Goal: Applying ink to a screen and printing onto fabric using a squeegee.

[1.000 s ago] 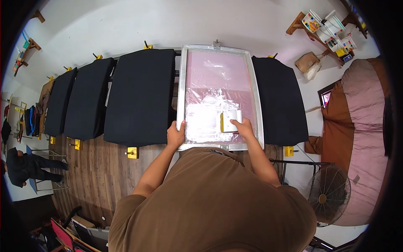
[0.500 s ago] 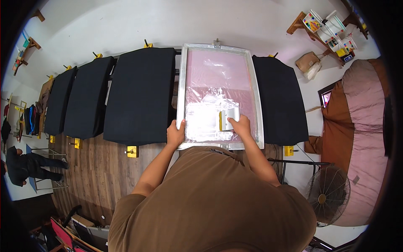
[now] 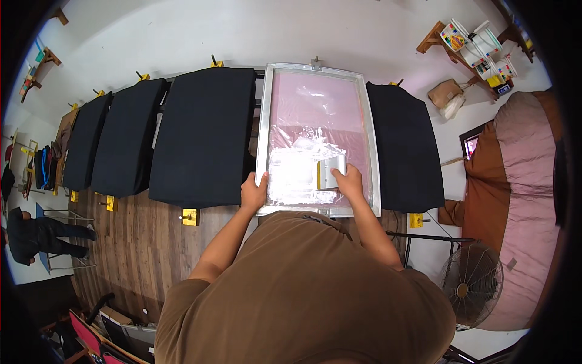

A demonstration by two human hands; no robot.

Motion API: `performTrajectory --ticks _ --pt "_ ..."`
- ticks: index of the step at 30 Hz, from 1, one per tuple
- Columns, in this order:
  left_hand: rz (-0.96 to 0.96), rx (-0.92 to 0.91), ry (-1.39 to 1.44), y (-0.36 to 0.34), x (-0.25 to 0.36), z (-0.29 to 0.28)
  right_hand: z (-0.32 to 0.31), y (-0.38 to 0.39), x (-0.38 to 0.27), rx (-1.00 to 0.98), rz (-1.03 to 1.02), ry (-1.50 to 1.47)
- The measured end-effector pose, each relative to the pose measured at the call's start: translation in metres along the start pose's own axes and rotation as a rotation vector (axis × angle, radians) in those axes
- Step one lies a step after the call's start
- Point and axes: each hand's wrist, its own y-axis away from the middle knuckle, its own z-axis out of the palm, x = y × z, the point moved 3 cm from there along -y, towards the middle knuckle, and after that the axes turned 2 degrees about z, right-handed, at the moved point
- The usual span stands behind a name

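Note:
A screen-printing frame (image 3: 371, 145) with metal sides and pinkish mesh lies in front of me. White ink (image 3: 294, 176) is spread in a rough block over the near half of its mesh. My right hand (image 3: 350, 182) is closed on a squeegee (image 3: 331, 172) with a silver holder and a yellowish edge facing left, standing in the ink area. My left hand (image 3: 254, 191) grips the frame's left side near its front corner, thumb on top. What lies beneath the frame is hidden.
Black fabric-covered boards (image 3: 203, 139) stand in a row to the left, and another black board (image 3: 405, 148) is at the right. Yellow clamp blocks (image 3: 190, 217) jut from their ends. A fan (image 3: 471, 286) stands at the right, tubs (image 3: 482, 45) sit on a wall shelf, and a person (image 3: 45, 235) bends at far left.
The whole view has shifted very slightly. Both hands, the squeegee and the frame keep nearly the same places relative to one another.

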Motion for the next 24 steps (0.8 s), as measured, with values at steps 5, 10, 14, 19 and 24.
performTrajectory --ticks 5,10,14,19,24 --pt "-0.014 -0.017 0.019 -0.002 -0.005 0.0 -0.001 0.001 0.007 -0.055 0.028 -0.111" --pt "-0.011 -0.005 0.018 0.0 -0.004 -0.001 0.0 0.001 0.014 -0.061 -0.035 -0.16" --pt "-0.011 -0.007 -0.003 0.0 -0.005 -0.001 0.002 -0.001 0.021 -0.077 -0.065 -0.226" --pt "-0.009 -0.017 0.014 0.0 0.001 0.0 -0.001 -0.006 0.023 -0.062 -0.093 -0.387" --pt "0.006 -0.002 0.022 -0.001 -0.005 -0.001 -0.012 0.005 -0.01 -0.11 0.237 -0.668"
